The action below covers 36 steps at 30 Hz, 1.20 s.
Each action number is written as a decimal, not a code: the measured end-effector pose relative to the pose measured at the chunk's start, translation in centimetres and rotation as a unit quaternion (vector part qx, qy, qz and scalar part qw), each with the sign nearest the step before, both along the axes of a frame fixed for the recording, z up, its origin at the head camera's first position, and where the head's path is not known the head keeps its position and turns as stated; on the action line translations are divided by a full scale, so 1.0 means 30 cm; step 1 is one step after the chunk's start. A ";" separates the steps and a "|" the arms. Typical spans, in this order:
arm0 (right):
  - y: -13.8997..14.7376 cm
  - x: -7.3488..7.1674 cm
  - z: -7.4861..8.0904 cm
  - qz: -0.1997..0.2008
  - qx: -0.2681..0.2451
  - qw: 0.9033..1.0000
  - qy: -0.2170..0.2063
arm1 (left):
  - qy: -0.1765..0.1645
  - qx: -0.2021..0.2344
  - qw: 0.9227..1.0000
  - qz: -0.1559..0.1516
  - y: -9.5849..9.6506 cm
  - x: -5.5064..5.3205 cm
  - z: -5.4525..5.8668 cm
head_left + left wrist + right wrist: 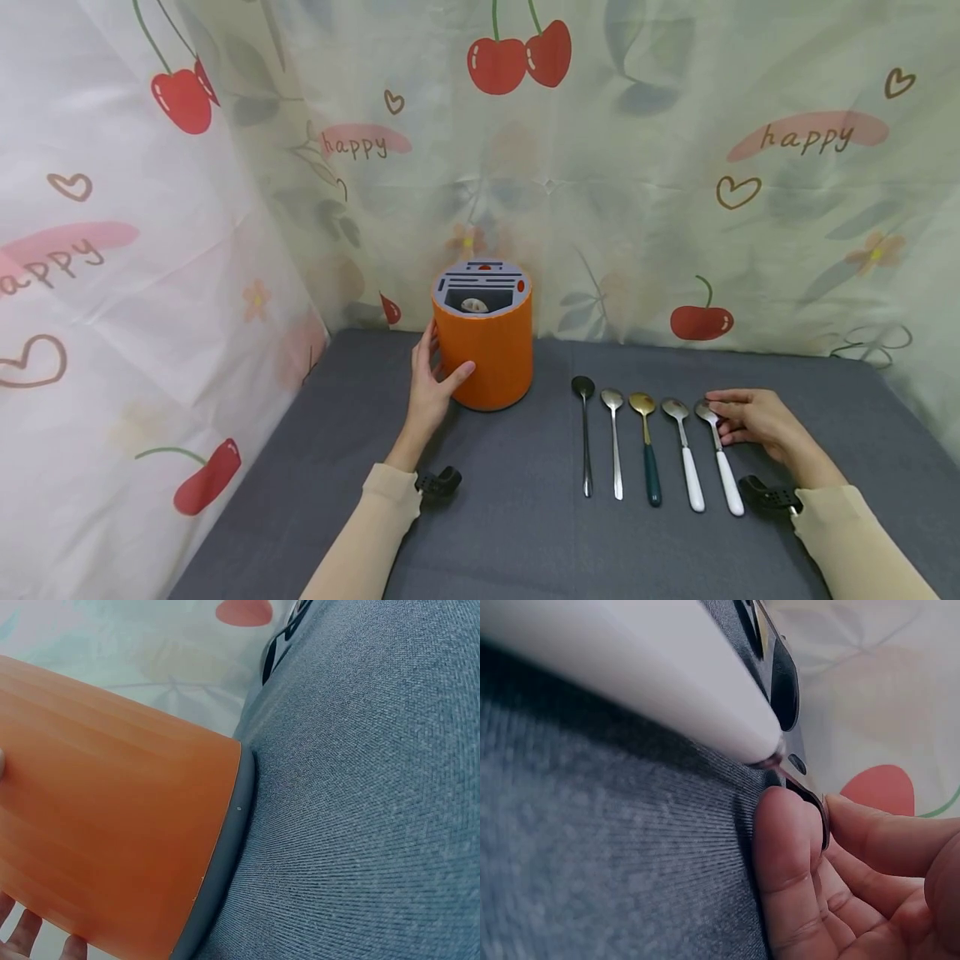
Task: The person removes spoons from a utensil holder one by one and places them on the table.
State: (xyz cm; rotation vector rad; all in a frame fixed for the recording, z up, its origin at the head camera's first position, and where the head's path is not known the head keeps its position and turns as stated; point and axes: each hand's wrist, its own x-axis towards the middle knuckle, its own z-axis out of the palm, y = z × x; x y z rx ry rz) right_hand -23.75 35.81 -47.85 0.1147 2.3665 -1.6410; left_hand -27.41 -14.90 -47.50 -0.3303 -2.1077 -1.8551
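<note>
An orange cylindrical utensil holder [486,358] with a grey slotted top stands on the cloth. My left hand [432,392] holds its left side, thumb across the front and fingers round the back. In the left wrist view, the orange wall [112,802] and dark base of the holder fill the left half. To the right, several spoons lie in a row, handles toward me. At the far right of that row, my right hand [757,421] pinches the bowl of a white-handled spoon [727,479]. Its white handle [652,675] crosses close to the right wrist camera, with thumb and fingers at the bowl's edge.
Left of the pinched spoon lie another white-handled spoon [692,475], a gold spoon with a green handle [651,471], a silver spoon [615,442] and a black-bowled spoon [585,437]. A cherry-print curtain [600,208] hangs behind the grey tablecloth [510,517].
</note>
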 end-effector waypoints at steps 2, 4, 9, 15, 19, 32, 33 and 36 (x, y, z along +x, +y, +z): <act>0.003 -0.002 -0.003 0.001 -0.001 1.000 -0.001 | 0.002 0.000 1.000 0.000 0.001 -0.001 0.002; 0.007 -0.003 -0.006 0.001 -0.001 1.000 -0.003 | 0.002 0.000 1.000 0.000 0.003 -0.001 0.004; 0.008 -0.001 -0.004 0.004 0.005 1.000 -0.004 | -0.002 0.005 1.000 -0.003 0.007 -0.003 0.007; 0.001 0.003 0.006 0.007 0.021 1.000 -0.001 | -0.001 -0.002 1.000 0.000 0.006 -0.006 0.002; 0.010 0.008 0.020 -0.001 0.066 0.998 0.013 | -0.003 -0.003 1.000 0.001 0.006 -0.005 0.001; 0.009 0.023 0.113 -0.043 0.119 0.985 0.114 | -0.008 0.013 1.000 -0.005 0.003 0.003 0.006; 0.002 0.023 0.121 -0.044 0.118 0.984 0.127 | -0.009 0.014 1.000 -0.006 0.003 0.002 0.005; -0.023 0.023 0.151 -0.047 0.113 0.979 0.162 | -0.006 0.018 1.000 -0.010 0.002 0.003 0.006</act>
